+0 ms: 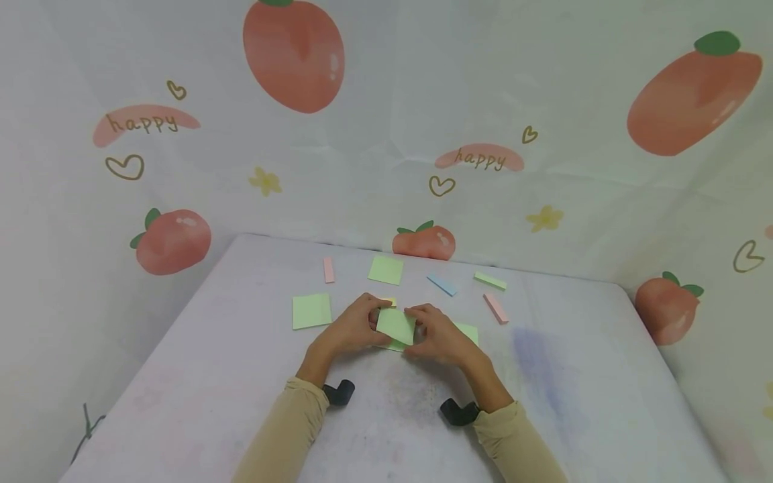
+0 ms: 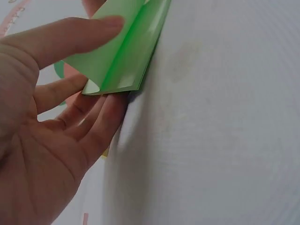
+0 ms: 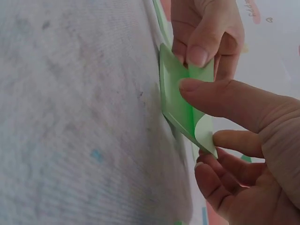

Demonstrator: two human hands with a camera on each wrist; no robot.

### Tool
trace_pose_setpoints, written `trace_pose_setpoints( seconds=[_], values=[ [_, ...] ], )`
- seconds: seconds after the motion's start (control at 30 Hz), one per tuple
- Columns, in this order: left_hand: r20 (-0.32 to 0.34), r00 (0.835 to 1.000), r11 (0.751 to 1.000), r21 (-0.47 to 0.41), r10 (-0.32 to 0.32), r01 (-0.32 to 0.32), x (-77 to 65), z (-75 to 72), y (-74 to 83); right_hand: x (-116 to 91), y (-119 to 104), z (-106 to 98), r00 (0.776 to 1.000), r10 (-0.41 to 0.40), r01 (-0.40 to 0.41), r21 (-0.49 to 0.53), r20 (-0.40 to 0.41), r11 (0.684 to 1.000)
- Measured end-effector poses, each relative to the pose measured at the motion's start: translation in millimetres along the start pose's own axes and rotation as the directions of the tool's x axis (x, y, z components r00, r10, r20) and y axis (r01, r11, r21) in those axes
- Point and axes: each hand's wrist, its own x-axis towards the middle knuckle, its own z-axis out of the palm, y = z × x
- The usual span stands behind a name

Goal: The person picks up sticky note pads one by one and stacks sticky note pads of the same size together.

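Both hands hold a green sticky note pad near the middle of the table. Its top sheet bends upward into a curl, with a gap between it and the rest of the pad. My left hand grips one side, thumb on the curled sheet and fingers beneath the pad. On the opposite side my right hand has its thumb pressed over the curled sheet, fingers underneath. A small yellow piece lies just beyond the hands, partly covered by the left one.
Green square notes lie to the left, at the back and partly behind the right hand. Pink strips, a blue strip and a light green strip are spread around. A printed backdrop stands behind the table.
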Motion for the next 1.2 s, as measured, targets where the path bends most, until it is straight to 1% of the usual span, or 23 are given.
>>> trace_pose_setpoints(
  seconds=[0.13, 0.2, 0.27, 0.33, 0.37, 0.5, 0.57, 0.67, 0.73, 0.9, 0.97, 1.03, 1.2],
  values=[
    [0.008, 1.000, 0.994, -0.110, -0.017, 0.018, 1.0, -2.0, -2.2, -0.8, -0.9, -1.2, 1.000, -0.003, 0.004, 0.020, -0.014, 1.000],
    [0.022, 1.000, 0.978, -0.207, -0.021, 0.025, 1.3, -3.1, -3.2, -1.2, -0.7, -1.4, 1.000, 0.001, 0.000, 0.031, -0.030, 1.000],
    [0.042, 0.999, 0.956, -0.292, -0.022, 0.033, 1.4, -4.4, -4.8, -1.2, -0.4, -1.4, 0.999, 0.009, -0.007, 0.040, -0.046, 0.999],
    [0.062, 0.998, 0.935, -0.352, -0.022, 0.042, 1.2, -5.3, -5.8, -1.3, 0.1, -1.4, 0.998, 0.016, -0.013, 0.054, -0.060, 0.998],
    [0.073, 0.997, 0.929, -0.367, -0.022, 0.047, 1.3, -5.7, -6.1, -1.3, 0.4, -1.6, 0.998, 0.018, -0.014, 0.063, -0.064, 0.998],
    [0.081, 0.996, 0.927, -0.371, -0.022, 0.051, 1.0, -6.4, -6.5, -1.1, 1.1, -3.3, 0.997, 0.007, -0.001, 0.082, -0.079, 0.997],
    [0.080, 0.997, 0.928, -0.369, -0.017, 0.046, 0.8, -6.7, -7.2, -1.5, 0.7, -5.1, 0.996, 0.010, 0.001, 0.119, -0.092, 0.993],
    [0.082, 0.997, 0.928, -0.370, -0.016, 0.046, -0.3, -7.4, -8.4, -2.5, -0.8, -8.4, 0.993, 0.039, -0.017, 0.191, -0.112, 0.981],
    [0.088, 0.996, 0.925, -0.376, -0.017, 0.049, -0.5, -7.6, -8.9, -3.6, -1.4, -11.1, 0.991, 0.059, -0.029, 0.232, -0.120, 0.972],
    [0.110, 0.994, 0.909, -0.411, -0.027, 0.070, 0.0, -6.9, -8.4, -5.6, 0.5, -15.7, 0.991, 0.058, -0.024, 0.266, -0.124, 0.964],
    [0.121, 0.992, 0.900, -0.429, -0.031, 0.080, 0.5, -6.3, -8.3, -5.6, 2.0, -15.8, 0.993, 0.052, -0.020, 0.272, -0.110, 0.962],
    [0.126, 0.991, 0.896, -0.435, -0.035, 0.087, 1.0, -5.5, -7.6, -5.6, 2.3, -15.3, 0.995, 0.056, -0.032, 0.275, -0.079, 0.961],
    [0.130, 0.991, 0.898, -0.430, -0.036, 0.089, 0.2, -3.9, -5.6, -5.1, 6.5, -12.5, 0.994, 0.104, -0.107, 0.209, 0.026, 0.972]
  ],
)
